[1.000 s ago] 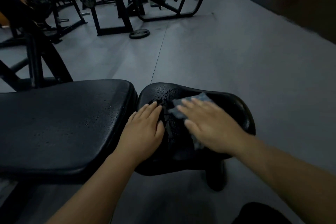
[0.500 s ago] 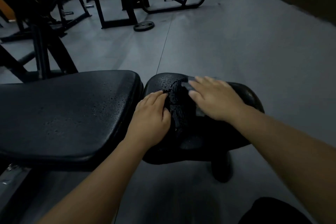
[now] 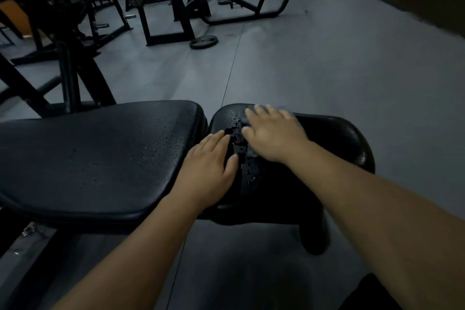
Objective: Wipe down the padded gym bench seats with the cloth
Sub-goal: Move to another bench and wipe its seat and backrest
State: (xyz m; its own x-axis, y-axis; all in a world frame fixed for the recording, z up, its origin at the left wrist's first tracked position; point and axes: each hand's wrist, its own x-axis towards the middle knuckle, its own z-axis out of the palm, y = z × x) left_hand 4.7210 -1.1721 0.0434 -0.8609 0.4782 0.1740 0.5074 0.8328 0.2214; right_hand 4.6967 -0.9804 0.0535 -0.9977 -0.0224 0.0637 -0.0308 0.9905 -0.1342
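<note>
Cloth (image 3: 252,152) is pinned flat on the seat pad (image 3: 329,148) beneath the right hand (image 3: 273,133), toward the pad's far left corner. Only slivers of the grey-blue fabric are seen: a strip beside the fingers on their left side, a patch under the heel of the palm, and a blurred trace past the fingertips at the far edge. The rest is covered by the hand.

Right hand is laid palm down, fingers straight and a little spread. Nothing is curled round the cloth; it is held by downward pressure alone. The hand's outline is smeared by motion blur.

Left hand (image 3: 208,166) is laid flat along the left edge of the same pad, fingers straight and close together, thumb angled toward the right hand. Nothing is gripped. A narrow band of wet black vinyl is left bare between the two hands. Whether the left thumb touches the cloth's lower patch cannot be told.

Droplets (image 3: 235,114) are noted at the seat pad's far left corner and in the band between the hands. Finer beads are scattered over the long back pad (image 3: 95,158), mostly toward its right edge. The two pads are parted by a slim gap.

Beyond, a weight plate (image 3: 203,41) is seen lying flat on the grey floor (image 3: 327,58) beside dark machine frames
</note>
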